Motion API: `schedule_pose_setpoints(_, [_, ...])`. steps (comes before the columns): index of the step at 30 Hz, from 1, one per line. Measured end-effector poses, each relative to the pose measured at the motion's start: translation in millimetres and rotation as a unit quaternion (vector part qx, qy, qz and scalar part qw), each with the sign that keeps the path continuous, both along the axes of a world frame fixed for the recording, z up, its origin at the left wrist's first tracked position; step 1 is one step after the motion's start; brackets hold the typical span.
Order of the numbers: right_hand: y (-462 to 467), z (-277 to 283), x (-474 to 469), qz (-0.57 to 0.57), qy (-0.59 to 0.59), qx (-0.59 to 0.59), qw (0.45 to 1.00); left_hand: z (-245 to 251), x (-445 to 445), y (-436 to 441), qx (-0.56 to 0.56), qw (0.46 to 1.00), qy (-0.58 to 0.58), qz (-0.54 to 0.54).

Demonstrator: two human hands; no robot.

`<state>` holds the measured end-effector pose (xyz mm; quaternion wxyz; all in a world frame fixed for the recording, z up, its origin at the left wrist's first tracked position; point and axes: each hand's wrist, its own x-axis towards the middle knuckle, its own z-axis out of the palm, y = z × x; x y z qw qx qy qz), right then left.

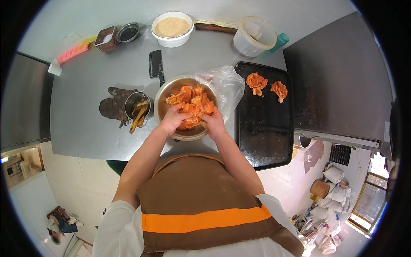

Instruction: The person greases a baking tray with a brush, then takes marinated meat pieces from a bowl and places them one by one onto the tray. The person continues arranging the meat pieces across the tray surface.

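Both hands are inside a metal bowl [160,122] heaped with orange-red marinated raw meat pieces [181,95], probably poultry. My left hand [175,119] grips the left side of one piece [191,122], thumb on top. On the right side of that same piece, my right hand [212,122] holds on, its thumb close to the other thumb. Fingers under the meat are hidden. A clear plastic bag [229,86] lies against the bowl's right rim. To the right, a black baking tray [263,128] carries two spread, flattened pieces [256,83] near its far end.
A cleaver [155,64] lies behind the bowl, its handle reaching the rim. On the left stand a metal pot with a brush [138,115] and a dark oven mitt [114,104]. Along the wall are a white tub of crumbs [172,38] and a translucent bucket [249,45].
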<state>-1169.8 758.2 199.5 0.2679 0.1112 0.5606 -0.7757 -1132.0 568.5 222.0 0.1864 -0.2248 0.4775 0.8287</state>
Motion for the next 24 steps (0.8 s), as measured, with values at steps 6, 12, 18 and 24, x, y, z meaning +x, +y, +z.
schedule_pose_setpoints(6, [-2, 11, -2, -0.041, -0.01, -0.039, 0.998, -13, 7, -9, 0.068, 0.997, -0.045, -0.001])
schedule_pose_setpoints(12, [-7, 31, -2, 0.183, 0.399, 0.459, 0.772, -22, 1, -10, 0.123, 0.98, -0.152, 0.036])
schedule_pose_setpoints(18, [-7, 18, 29, 0.234, 0.513, 0.443, 0.697, -29, 2, 6, 0.16, 0.975, -0.085, 0.13])
schedule_pose_setpoints(24, [15, 2, 49, 0.154, 0.309, 0.373, 0.861, -49, 11, 5, 0.145, 0.975, -0.112, 0.123])
